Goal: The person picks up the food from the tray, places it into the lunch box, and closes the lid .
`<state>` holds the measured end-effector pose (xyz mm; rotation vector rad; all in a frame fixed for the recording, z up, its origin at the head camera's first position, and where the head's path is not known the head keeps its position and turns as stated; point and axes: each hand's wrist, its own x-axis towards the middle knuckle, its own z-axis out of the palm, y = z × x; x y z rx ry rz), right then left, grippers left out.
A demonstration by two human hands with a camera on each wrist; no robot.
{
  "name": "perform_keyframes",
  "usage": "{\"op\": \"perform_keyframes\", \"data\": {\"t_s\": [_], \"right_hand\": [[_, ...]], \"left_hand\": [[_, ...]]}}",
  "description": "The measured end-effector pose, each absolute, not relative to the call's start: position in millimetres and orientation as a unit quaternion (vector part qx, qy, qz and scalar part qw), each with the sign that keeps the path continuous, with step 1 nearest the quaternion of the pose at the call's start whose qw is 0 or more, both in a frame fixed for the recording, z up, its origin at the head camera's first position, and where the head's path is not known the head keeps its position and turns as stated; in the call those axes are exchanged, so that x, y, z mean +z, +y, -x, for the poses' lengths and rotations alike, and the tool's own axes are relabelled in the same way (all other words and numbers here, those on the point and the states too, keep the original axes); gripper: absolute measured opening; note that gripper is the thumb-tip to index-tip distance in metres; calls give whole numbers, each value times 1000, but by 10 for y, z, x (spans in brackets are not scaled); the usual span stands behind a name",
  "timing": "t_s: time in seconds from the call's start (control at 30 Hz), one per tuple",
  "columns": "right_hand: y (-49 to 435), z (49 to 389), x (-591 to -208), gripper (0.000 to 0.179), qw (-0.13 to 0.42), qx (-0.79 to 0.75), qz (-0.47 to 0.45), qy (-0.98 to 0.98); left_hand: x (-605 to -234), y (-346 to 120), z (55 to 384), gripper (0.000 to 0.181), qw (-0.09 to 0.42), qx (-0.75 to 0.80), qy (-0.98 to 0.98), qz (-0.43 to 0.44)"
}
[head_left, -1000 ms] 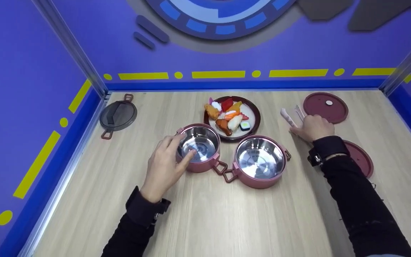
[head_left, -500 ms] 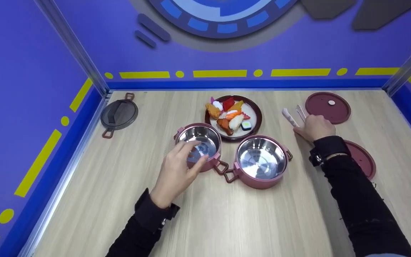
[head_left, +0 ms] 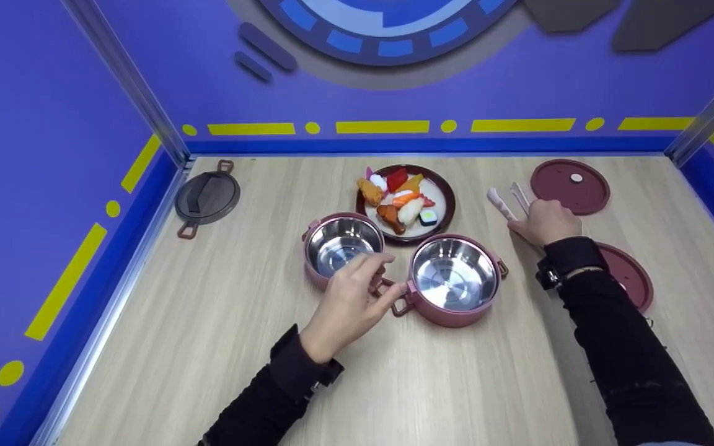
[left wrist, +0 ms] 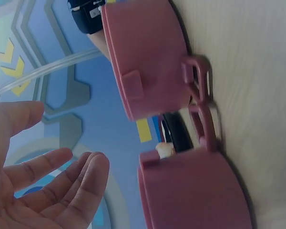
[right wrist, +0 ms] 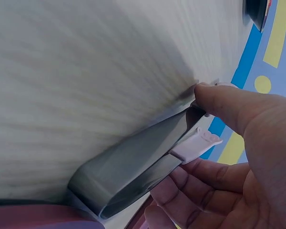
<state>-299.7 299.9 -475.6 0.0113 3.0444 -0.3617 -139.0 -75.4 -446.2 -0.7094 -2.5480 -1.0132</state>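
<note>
Sliding rightward, the left hand (head_left: pixel 348 303) has come off the left pot (head_left: pixel 335 248), where a second ago it was poised over the bowl, and now hangs above the spot where the two pots' handles come close together. Its fingers are spread loosely, thumb well apart from the rest, and hold nothing; the left wrist view shows it clear of both pots. The right hand (head_left: pixel 550 223) has barely shifted: it pinches the tongs (head_left: pixel 501 203) between thumb and fingers, and their tips stand apart, pointing toward the back of the table (head_left: pixel 431 384). Whether the tongs are quite off the wood, I cannot tell. Neither pot has moved to speak of; the right pot (head_left: pixel 453 279) stands uncovered beside its neighbour, both bare inside. Behind them the plate (head_left: pixel 436 198) carries its heap of toy food (head_left: pixel 405 201), undisturbed. Two maroon lids lie at the right, the back lid (head_left: pixel 558 189) beyond the right hand and the front lid (head_left: pixel 630 272) partly hidden by the sleeve (head_left: pixel 630 359). My reading is that the left pot needs no steadying for now, which leaves that hand free while the tongs stay ready in the other.
</note>
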Motion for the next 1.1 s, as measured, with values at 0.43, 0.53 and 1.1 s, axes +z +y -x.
{"op": "perform_keyframes", "data": {"t_s": [0.43, 0.53, 1.1], "right_hand": [[3011, 2992, -4784, 48, 28, -114, -7, 993], [3009, 2990, -4790, 48, 27, -115, -9, 993], [2996, 2970, -4792, 50, 20, -110, -7, 994]], "left_hand": [[-4630, -389, 1399, 66, 97, -364, -893, 247], [-4689, -323, 1409, 71, 91, -359, -897, 240], [-4963, -223, 1489, 70, 27, -396, -898, 188]]}}
